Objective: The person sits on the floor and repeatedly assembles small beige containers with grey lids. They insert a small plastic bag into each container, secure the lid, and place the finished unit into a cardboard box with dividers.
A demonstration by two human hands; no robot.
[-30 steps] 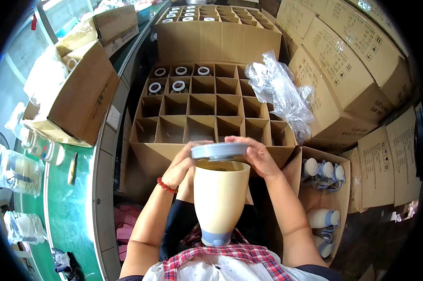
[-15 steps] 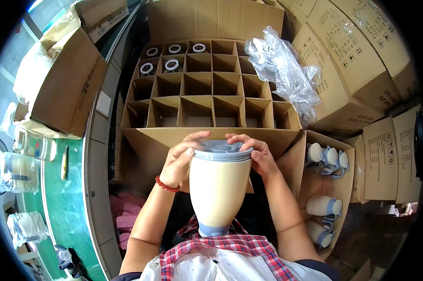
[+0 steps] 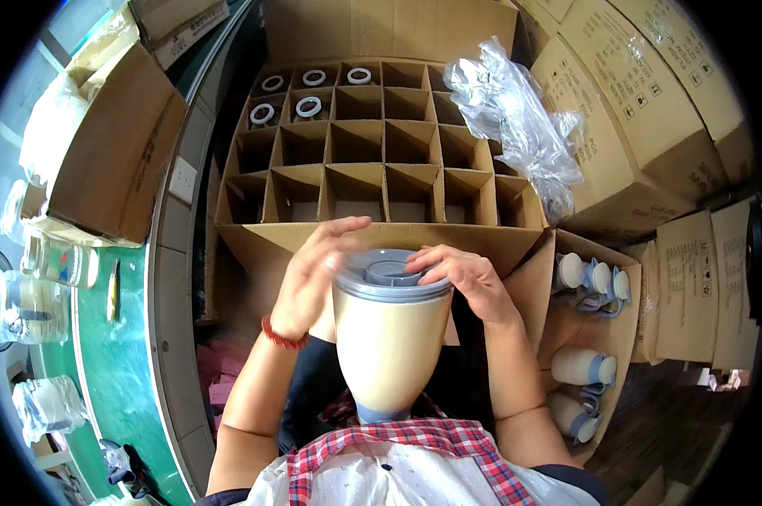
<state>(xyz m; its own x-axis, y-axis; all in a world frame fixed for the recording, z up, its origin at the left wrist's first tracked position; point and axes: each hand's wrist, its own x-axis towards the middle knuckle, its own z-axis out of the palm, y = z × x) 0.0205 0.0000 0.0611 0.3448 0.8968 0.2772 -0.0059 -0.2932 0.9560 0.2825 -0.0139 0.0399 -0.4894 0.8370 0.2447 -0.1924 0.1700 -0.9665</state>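
Note:
A tall cream jug [image 3: 391,346] with a grey-blue base stands upright against my apron, its grey-blue lid [image 3: 390,271] on top. My right hand [image 3: 469,277] is curled over the right side of the lid, fingertips on its raised centre ring. At the left rim, my left hand [image 3: 315,274] is lifted slightly, fingers extended and a little blurred; whether its thumb touches the rim is unclear. Any handle on the jug is hidden. Just beyond my hands is a divided carton [image 3: 381,229], with several white-rimmed jars [image 3: 308,107] in its far-left cells.
Crumpled clear plastic [image 3: 516,118] lies over the carton's right side. Several cream-and-blue jugs [image 3: 579,368] sit in an open box to the right. Stacked cartons [image 3: 600,126] rise beyond. On the green table [image 3: 115,379] at left are a cutter knife [image 3: 113,291] and wrapped containers [image 3: 26,305].
My left hand has lifted off the lid rim, its fingers straightening. My right fingers have slid further onto the lid. The lid's top now tilts more into view.

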